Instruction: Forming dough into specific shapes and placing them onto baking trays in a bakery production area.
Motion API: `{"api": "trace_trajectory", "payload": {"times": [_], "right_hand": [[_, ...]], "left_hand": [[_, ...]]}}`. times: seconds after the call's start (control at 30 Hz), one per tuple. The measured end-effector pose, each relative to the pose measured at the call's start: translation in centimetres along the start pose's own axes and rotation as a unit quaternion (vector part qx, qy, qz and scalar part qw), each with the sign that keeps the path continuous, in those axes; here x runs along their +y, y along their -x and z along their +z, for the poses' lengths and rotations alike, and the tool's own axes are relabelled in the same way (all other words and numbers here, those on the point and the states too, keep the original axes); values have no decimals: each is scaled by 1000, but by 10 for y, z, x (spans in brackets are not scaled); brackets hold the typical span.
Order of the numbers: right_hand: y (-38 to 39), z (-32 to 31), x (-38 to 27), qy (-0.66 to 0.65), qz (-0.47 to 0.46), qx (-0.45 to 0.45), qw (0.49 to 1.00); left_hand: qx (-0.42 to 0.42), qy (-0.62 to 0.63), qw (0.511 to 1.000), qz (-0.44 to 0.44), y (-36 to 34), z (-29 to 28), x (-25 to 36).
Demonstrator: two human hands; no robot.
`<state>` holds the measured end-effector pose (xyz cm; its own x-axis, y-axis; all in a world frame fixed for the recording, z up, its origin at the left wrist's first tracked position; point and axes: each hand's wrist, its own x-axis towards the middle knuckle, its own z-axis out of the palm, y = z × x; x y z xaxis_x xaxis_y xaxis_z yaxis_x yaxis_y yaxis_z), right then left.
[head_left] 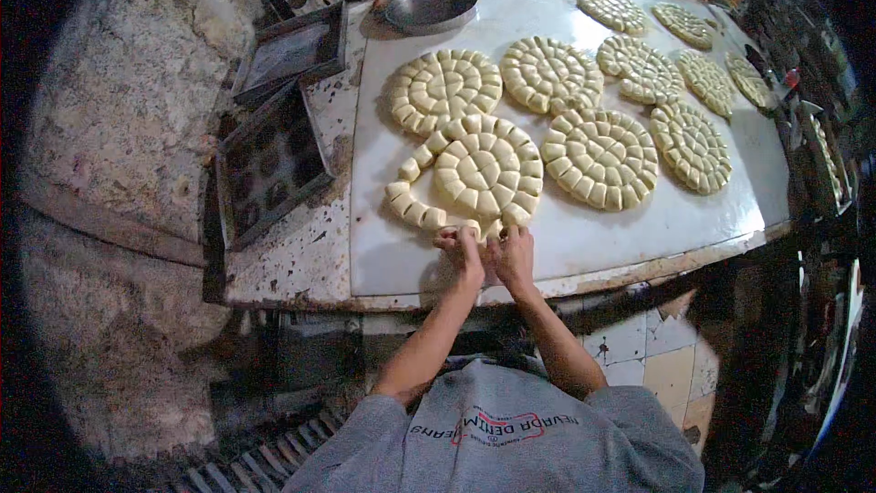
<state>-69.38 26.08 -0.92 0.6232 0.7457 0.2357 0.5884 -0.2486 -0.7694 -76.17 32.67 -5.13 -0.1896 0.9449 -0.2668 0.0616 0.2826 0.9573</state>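
Note:
The nearest round of cut dough pieces (486,172) lies close to the table's front edge, its pieces set in rings. On its left, part of the outer ring, a curved row of pieces (416,210), stands away from the inner ring with a gap between. My left hand (464,249) is closed at the row's near end, its fingers round a dough piece (470,226). Just to the right, my right hand (513,257) is closed at the round's near edge, fingertips on the dough there; what lies inside its fingers is partly hidden.
Several more dough rounds (600,160) cover the white tabletop (593,251) behind and to the right. A round dark pan (432,7) sits at the far left. Two dark rectangular trays, a nearer one (274,169) and a farther one (290,53), lean along the left edge.

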Motion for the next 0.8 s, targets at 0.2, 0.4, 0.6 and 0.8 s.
{"api": "trace_trajectory", "payload": {"times": [0.2,0.4,0.6,0.8], "right_hand": [[2,0,-20,-223,137,-24,965],[2,23,15,-320,147,12,936],[4,33,7,-327,203,66,921],[-11,44,-31,35,-60,53,996]], "left_hand": [[-53,4,998,39,20,-11,15],[-292,-137,935,146,8,-47,26],[-686,-251,682,-33,-48,-142,46],[-512,241,777,-275,-78,-206,45]]}}
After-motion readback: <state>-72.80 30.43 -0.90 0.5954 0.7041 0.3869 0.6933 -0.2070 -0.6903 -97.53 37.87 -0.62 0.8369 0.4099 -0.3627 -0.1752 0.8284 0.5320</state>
